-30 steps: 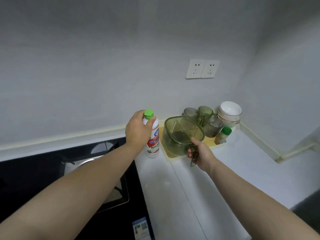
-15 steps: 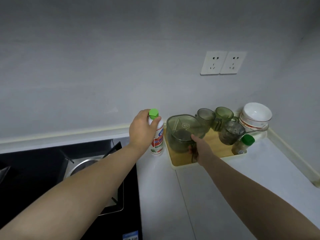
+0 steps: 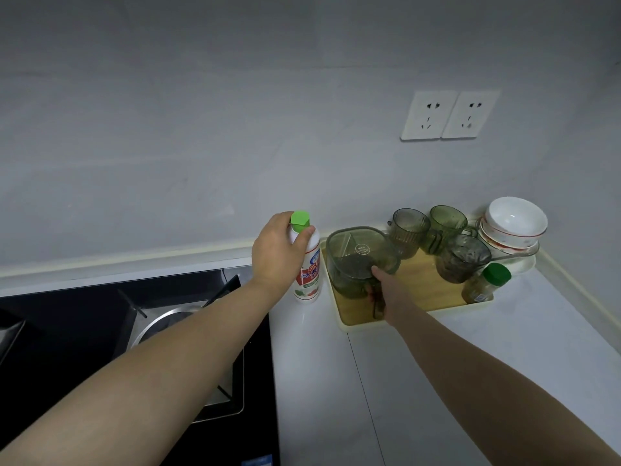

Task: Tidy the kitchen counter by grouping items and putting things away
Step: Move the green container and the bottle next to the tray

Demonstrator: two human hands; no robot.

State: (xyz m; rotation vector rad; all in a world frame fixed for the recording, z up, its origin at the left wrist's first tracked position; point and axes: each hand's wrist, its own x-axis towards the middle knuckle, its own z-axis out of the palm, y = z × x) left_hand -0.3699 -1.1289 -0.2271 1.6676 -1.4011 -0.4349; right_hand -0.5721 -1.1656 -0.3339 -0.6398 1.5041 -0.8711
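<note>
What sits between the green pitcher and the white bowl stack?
Head view: three green-tinted mugs on the wooden tray stand between pitcher and bowls.

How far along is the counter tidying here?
Grouped: green cups on the wooden tray, with stacked bowls and a spice jar alongside. In hand: left hand grips the green-capped bottle beside the tray; right hand holds the green pitcher at its left end. Left, it seems: releasing both.

Glossy white plastic bottle [image 3: 308,267], see-through green-tinted pitcher [image 3: 359,260] on a matt wooden tray [image 3: 423,290], brushed-metal burner ring [image 3: 168,322] at nine o'clock.
</note>
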